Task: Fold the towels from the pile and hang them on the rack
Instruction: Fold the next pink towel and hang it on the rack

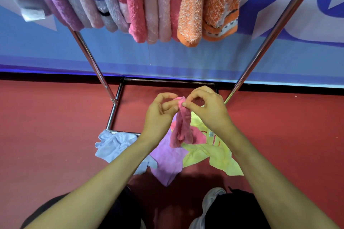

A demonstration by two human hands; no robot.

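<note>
A: Red floor (46, 135) is under you and a blue wall (167, 57) is behind. You hold the pink towel (183, 128) up in front of you, over the pile (175, 154) and below the top of the rack (93, 65).

B: Your right hand (210, 109) pinches its top edge with thumb and finger. Your left hand (160, 115) is curled and pinches the same edge from the other side. Your hands are close together, so the towel hangs in a long, bunched strip.

A: I think you are just starting the fold. Next you need to find two corners and pull them apart, so it opens flat.

B: It looks fuzzy and soft, so it will flop. Hold it tight.

A: The pile has thin, crumpled cloths: a light blue cloth (113, 145), a lilac cloth (163, 171) and a yellow cloth (219, 158). They look smoother than the fluffy hung towels (137, 5).

B: Those hang side by side, folded over, in purple, pink and orange. The rack's legs are shiny metal tubes. Maybe there is room to the right of the orange one.
</note>
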